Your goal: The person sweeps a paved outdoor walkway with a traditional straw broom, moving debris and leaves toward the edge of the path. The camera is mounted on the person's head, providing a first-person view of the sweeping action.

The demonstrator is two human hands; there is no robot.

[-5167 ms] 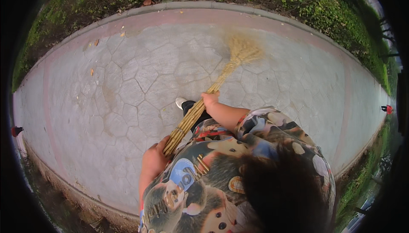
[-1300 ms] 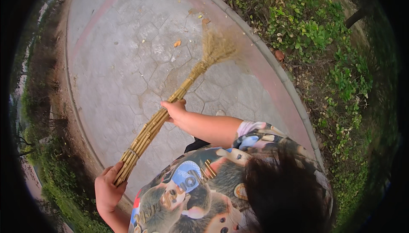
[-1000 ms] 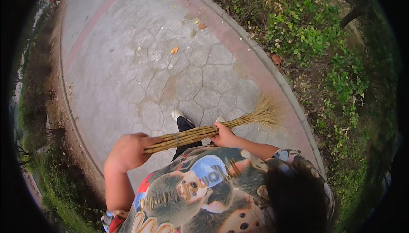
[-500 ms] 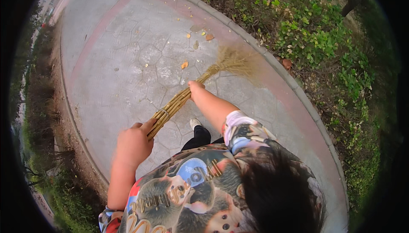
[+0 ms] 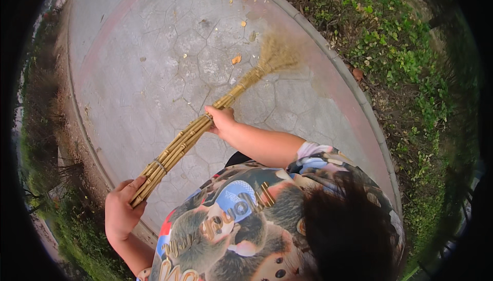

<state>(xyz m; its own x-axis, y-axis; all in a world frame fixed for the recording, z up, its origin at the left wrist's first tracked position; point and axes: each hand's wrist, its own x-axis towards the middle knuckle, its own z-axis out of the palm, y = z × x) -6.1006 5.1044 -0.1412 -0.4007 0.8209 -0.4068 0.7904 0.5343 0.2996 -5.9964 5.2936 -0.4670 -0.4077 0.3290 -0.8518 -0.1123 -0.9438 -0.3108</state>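
A long broom of bundled bamboo canes, bound with wire, slants across the path from lower left to upper right. My left hand is closed round the top end of its handle. Farther down, my right hand grips the handle, its palm side hidden against the canes. The spread bristle head is blurred by motion and lies low over the paving, near the path's right border. An orange-brown leaf rests on the paving just left of the bristles.
The stone-patterned path has a reddish band along its edges. A grey curb curves along the right, with green shrubs beyond it. Small dry leaves are scattered farther up. Another planted strip borders the left side.
My left hand has moved left and down with the handle end. My right hand has shifted slightly left, and the bristle head has swung a little up and left. The view has shifted too.
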